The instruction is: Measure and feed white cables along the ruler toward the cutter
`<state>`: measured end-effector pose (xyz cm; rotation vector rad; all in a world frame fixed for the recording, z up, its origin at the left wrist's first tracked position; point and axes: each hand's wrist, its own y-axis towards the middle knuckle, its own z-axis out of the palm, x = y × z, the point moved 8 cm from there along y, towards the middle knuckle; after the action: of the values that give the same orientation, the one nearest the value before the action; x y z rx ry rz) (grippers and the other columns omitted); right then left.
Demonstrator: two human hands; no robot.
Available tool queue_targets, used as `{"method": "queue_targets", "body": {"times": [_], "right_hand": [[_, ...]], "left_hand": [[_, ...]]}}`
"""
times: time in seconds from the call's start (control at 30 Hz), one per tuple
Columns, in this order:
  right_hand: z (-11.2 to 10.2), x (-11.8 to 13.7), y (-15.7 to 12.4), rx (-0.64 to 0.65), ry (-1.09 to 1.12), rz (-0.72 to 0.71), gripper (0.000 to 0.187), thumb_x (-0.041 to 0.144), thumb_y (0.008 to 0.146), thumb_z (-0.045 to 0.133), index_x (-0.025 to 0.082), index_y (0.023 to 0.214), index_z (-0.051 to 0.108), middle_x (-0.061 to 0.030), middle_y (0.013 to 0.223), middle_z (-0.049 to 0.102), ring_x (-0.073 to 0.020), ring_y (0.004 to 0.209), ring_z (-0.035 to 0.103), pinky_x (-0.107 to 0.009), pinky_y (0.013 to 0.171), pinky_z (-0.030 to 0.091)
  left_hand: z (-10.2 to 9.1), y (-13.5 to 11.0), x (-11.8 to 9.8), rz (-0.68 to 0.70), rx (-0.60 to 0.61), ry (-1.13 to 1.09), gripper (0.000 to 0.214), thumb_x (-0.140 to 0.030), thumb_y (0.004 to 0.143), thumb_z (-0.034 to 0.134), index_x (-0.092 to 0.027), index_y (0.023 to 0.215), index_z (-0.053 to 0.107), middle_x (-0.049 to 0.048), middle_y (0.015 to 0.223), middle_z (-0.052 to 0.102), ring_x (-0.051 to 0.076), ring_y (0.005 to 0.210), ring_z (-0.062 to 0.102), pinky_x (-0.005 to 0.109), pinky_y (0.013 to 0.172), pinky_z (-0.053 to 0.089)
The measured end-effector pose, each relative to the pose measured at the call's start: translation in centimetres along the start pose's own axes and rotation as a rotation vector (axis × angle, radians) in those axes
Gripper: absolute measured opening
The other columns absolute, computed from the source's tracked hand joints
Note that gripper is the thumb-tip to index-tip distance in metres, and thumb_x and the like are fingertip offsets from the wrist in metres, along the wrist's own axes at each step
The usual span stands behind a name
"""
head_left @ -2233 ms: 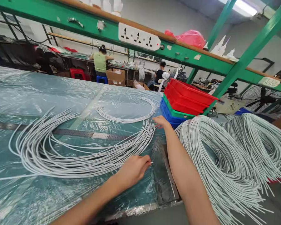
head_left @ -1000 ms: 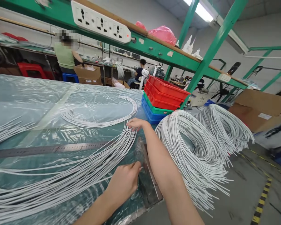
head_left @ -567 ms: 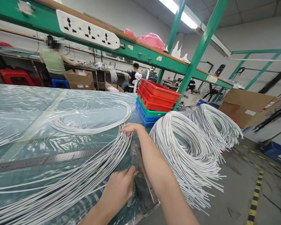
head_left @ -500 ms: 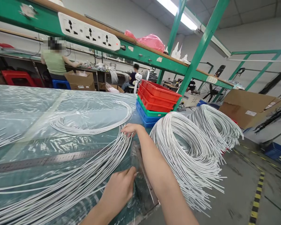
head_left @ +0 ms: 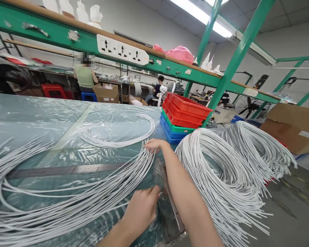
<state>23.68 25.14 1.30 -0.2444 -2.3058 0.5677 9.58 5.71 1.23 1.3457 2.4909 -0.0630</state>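
A broad fan of white cut wires [head_left: 74,202] curves across the plastic-covered green table [head_left: 28,116]. My left hand [head_left: 142,209] is near the table's right front corner, fingers curled in a pinch on the near ends of these wires. My right hand [head_left: 154,144] reaches further along, fingertips bent down onto the far ends of the same bundle. A smaller loop of white wires [head_left: 118,139] lies just beyond my right hand. A steel ruler [head_left: 67,169] lies flat under the plastic, crossing beneath the wires.
Large bundles of white wires [head_left: 221,171] hang over the table's right end. Stacked red, green and blue trays [head_left: 185,116] stand behind them. A green frame with a socket strip [head_left: 122,53] runs overhead. Two people sit at far benches. A cardboard box [head_left: 293,127] is at right.
The view has swung back left, showing more of the wire fan. My left hand, which earlier pinched one wire end, now sits on the bundle's near ends. My right hand stays at the far ends.
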Motion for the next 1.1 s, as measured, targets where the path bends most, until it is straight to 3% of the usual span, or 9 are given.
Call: {"method": "queue_targets", "body": {"times": [0.6, 1.1], "right_hand": [[0.68, -0.27, -0.43, 0.048, 0.017, -0.002, 0.040, 0.044, 0.090, 0.067, 0.017, 0.118, 0.062, -0.0145, 0.124, 0.065, -0.0255, 0.092, 0.072, -0.032, 0.072, 0.060], [0.74, -0.41, -0.20, 0.035, 0.017, 0.003, 0.036, 0.045, 0.089, 0.068, 0.018, 0.112, 0.063, -0.0128, 0.121, 0.067, -0.0246, 0.088, 0.073, -0.029, 0.064, 0.059]], "left_hand": [[-0.12, -0.38, -0.53, 0.015, -0.018, 0.011, 0.019, -0.016, 0.097, 0.037, -0.020, 0.090, 0.054, 0.0037, 0.082, 0.069, 0.023, 0.071, 0.066, 0.034, 0.054, 0.023], [-0.51, -0.43, -0.79, 0.004, -0.002, 0.000, 0.020, -0.015, 0.097, 0.037, -0.020, 0.091, 0.055, 0.0048, 0.086, 0.070, 0.024, 0.075, 0.068, 0.034, 0.057, 0.029]]}}
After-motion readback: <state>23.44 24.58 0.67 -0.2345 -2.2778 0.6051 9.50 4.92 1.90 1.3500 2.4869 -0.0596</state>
